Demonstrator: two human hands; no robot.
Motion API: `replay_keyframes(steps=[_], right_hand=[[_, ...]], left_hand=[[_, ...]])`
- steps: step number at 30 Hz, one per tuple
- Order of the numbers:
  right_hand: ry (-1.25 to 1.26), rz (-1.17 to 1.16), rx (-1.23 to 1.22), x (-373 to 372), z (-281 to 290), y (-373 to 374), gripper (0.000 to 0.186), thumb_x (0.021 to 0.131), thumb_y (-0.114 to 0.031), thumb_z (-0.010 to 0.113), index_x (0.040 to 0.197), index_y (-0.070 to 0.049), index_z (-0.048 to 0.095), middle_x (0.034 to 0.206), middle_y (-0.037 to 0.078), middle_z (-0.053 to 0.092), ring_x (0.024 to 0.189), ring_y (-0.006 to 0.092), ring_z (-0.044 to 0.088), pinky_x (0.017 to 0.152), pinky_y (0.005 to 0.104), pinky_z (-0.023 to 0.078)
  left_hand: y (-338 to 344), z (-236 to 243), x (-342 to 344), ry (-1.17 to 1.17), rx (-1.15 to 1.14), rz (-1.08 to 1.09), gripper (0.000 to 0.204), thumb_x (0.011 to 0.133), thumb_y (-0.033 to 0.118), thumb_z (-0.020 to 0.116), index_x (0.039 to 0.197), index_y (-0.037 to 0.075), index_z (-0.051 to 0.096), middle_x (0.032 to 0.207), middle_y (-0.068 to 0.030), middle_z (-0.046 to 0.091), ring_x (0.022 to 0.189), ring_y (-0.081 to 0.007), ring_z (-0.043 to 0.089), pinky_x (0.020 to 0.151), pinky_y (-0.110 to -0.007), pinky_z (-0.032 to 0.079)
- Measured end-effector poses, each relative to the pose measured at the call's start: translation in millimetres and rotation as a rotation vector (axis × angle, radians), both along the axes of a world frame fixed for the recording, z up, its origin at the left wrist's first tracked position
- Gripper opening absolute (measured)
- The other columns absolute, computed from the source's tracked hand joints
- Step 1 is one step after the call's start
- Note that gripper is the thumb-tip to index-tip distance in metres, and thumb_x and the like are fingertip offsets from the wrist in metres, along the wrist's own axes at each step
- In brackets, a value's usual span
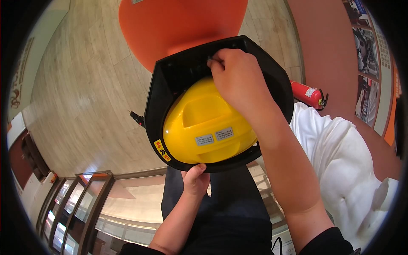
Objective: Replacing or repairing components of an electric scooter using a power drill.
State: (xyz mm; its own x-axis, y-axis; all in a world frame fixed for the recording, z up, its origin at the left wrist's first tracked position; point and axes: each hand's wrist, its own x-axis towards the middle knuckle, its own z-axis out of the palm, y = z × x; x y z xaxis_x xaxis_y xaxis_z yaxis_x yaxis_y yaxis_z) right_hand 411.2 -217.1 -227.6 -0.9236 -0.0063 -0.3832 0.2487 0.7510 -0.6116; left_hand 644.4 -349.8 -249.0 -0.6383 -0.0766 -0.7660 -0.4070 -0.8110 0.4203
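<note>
A yellow hard hat [204, 114] sits inside a broad black surround [272, 72], which looks like a helmet's visor or shell and has an angular far edge. Two grey labels and a yellow-red sticker are on them. My left hand [196, 180] grips the near rim of the black surround, its thumb on top and its fingers hidden beneath. Across the helmet, my right hand [236, 70] reaches to the far inner wall of the black surround. Its thumb and index finger pinch together there at something too small to make out.
An orange chair [182, 25] stands just beyond the helmet. Left of the helmet is a black pointed tool [137, 118], partly hidden. At right are a red fire extinguisher [308, 94] and draped white cloth [335, 161]. Framed glass doors [76, 208] show at lower left.
</note>
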Motion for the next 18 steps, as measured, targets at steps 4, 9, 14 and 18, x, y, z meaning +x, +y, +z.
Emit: replay_keyframes(steps=[4, 9, 14, 18], right_hand=[[0.019, 0.011, -0.001, 0.1, -1.1, 2.3, 0.023, 0.094, -0.018, 0.059, 0.088, 0.002, 0.069, 0.087, 0.022, 0.07, 0.086, 0.0397, 0.069, 0.08, 0.0456, 0.056], [0.011, -0.002, -0.019, -1.6, 0.9, 2.1, 0.024, 0.094, -0.018, 0.059, 0.088, 0.002, 0.069, 0.087, 0.023, 0.07, 0.086, 0.0401, 0.069, 0.08, 0.0458, 0.056], [0.022, -0.022, 0.027, 0.7, -1.4, -1.1, 0.024, 0.094, -0.02, 0.059, 0.089, 0.002, 0.07, 0.088, 0.022, 0.07, 0.087, 0.0402, 0.069, 0.081, 0.0455, 0.056], [-0.029, -0.051, 0.045, -1.8, 3.1, -4.1, 0.024, 0.094, -0.02, 0.06, 0.092, 0.001, 0.071, 0.089, 0.022, 0.071, 0.088, 0.0395, 0.069, 0.081, 0.045, 0.056]], left_hand=[[-0.5, -1.5, 1.5, 0.007, -0.001, -0.016, 0.06, 0.069, 0.001, 0.058, 0.128, 0.005, 0.055, 0.119, -0.0066, 0.063, 0.114, -0.0238, 0.06, 0.104, -0.037, 0.045], [-2.4, -3.6, 4.0, 0.025, 0.003, -0.022, 0.062, 0.07, 0.002, 0.059, 0.131, 0.005, 0.053, 0.123, -0.007, 0.061, 0.118, -0.025, 0.058, 0.106, -0.038, 0.043], [-2.7, -4.5, 5.7, 0.017, 0.008, -0.033, 0.062, 0.069, 0.002, 0.059, 0.131, 0.005, 0.053, 0.123, -0.0072, 0.062, 0.117, -0.0253, 0.058, 0.106, -0.038, 0.043], [-1.0, -3.8, 4.9, 0.01, 0.0, -0.015, 0.062, 0.068, 0.002, 0.058, 0.13, 0.004, 0.054, 0.122, -0.0073, 0.062, 0.116, -0.0254, 0.059, 0.105, -0.037, 0.044]])
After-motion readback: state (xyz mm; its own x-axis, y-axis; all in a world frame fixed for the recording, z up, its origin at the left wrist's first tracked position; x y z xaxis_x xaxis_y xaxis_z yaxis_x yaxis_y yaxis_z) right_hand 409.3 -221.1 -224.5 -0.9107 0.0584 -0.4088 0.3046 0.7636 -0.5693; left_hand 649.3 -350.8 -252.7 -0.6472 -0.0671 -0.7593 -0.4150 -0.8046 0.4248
